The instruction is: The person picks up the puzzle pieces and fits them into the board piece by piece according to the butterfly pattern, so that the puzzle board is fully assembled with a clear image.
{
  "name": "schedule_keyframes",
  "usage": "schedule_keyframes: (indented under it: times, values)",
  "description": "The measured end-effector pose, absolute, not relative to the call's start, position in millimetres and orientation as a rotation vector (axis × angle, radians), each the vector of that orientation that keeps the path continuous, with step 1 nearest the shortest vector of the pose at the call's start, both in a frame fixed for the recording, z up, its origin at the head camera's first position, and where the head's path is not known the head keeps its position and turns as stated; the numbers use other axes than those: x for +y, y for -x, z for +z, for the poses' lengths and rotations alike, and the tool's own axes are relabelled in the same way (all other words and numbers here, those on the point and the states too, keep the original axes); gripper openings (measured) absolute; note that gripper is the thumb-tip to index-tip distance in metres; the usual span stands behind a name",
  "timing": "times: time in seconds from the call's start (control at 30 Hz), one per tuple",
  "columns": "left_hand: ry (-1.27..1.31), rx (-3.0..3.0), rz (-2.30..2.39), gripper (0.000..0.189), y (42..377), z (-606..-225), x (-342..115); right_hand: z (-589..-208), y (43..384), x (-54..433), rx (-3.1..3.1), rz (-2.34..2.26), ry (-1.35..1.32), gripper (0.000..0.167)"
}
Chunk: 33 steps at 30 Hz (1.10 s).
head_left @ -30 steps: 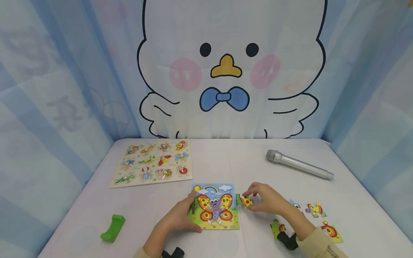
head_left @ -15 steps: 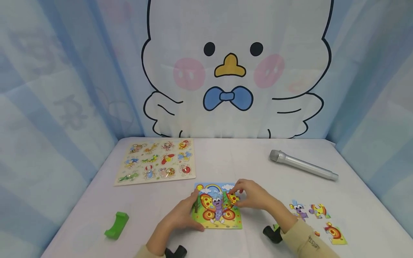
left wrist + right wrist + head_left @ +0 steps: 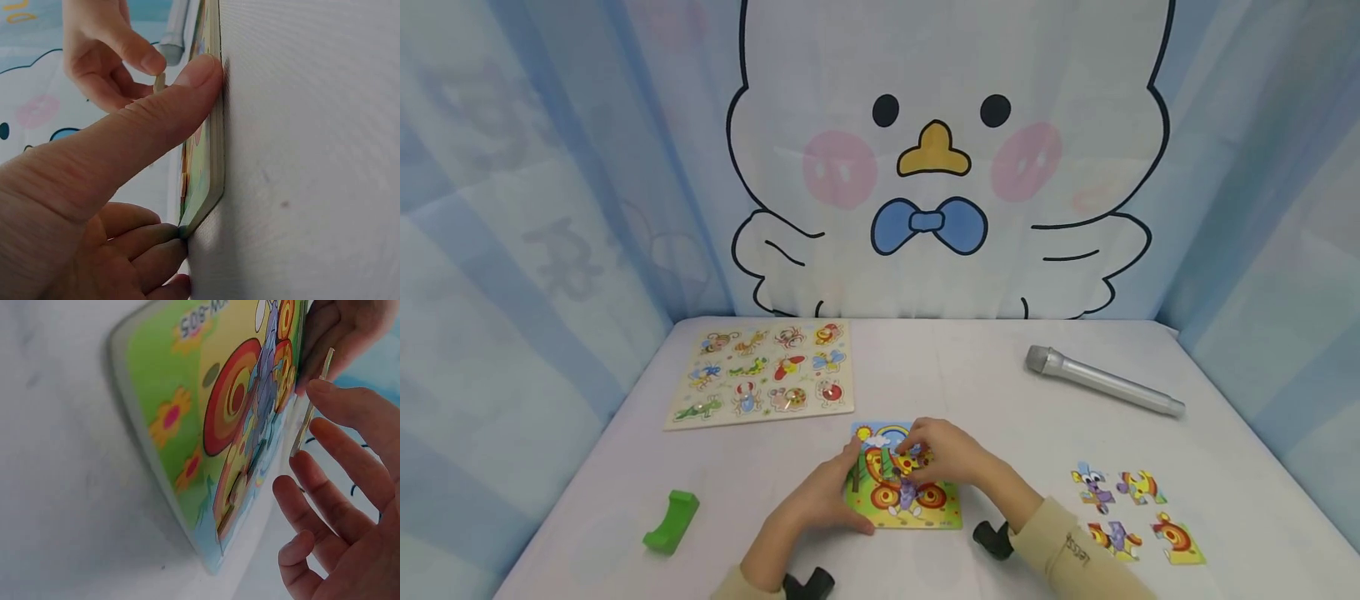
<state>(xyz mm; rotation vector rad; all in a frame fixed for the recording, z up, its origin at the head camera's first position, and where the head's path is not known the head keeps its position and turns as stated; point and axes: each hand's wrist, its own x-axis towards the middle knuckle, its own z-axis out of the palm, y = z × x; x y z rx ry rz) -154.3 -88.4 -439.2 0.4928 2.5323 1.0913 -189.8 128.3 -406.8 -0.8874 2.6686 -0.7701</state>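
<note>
A square butterfly puzzle board (image 3: 917,520) lies on the table in front of me. My left hand (image 3: 826,493) grips its left side, thumb at the near edge and fingers at the far part. My right hand (image 3: 951,454) is over the board's upper half, pinching a thin puzzle piece (image 3: 302,434) between thumb and fingers. The right wrist view shows that piece edge-on, tilted and raised above the butterfly picture. The right fingers hide part of the board in the head view.
Several loose puzzle pieces (image 3: 1180,542) lie at the right, partly near the right sleeve (image 3: 1075,550). A silver toy microphone (image 3: 1105,382) is at the back right. An insect puzzle board (image 3: 760,375) lies back left, with a green curved block (image 3: 672,522) nearer me.
My right hand has carried the puzzle piece leftward from beside the board to above its upper half. The left hand keeps its grip on the board.
</note>
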Motion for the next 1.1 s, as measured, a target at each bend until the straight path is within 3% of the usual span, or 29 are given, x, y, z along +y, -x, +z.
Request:
schedule_keyframes:
  times: [1.1]
  values:
    - [-0.508, 2.500, 1.110, 0.114, 155.5, -438.0, -90.2, -416.8, 189.6, 89.3, 2.725, -0.567, 0.874, 0.026]
